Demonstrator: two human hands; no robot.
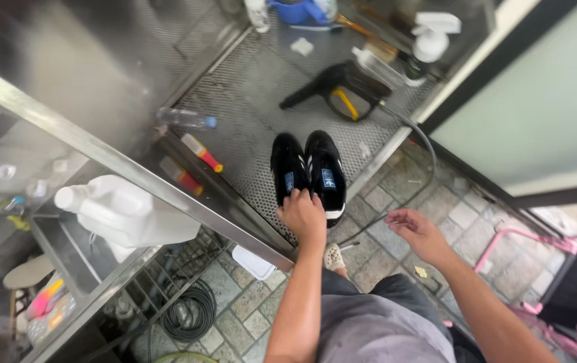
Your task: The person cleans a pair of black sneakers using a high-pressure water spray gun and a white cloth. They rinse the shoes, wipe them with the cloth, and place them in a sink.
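Resting on the heels of the pair of black shoes (308, 173), my left hand (304, 216) had its fingers bent over their back edges, though I could not tell if it truly gripped them. My right hand (417, 232) hung over the stone floor (396, 202), fingers loosely spread, holding nothing. The shoes stood side by side on the perforated metal surface (248, 114), near its front edge. Farther away lay the black spray gun (334, 91) with its hose, untouched, so I judged that the washing was not yet begun. A clear bottle (186, 119) lay at the left.
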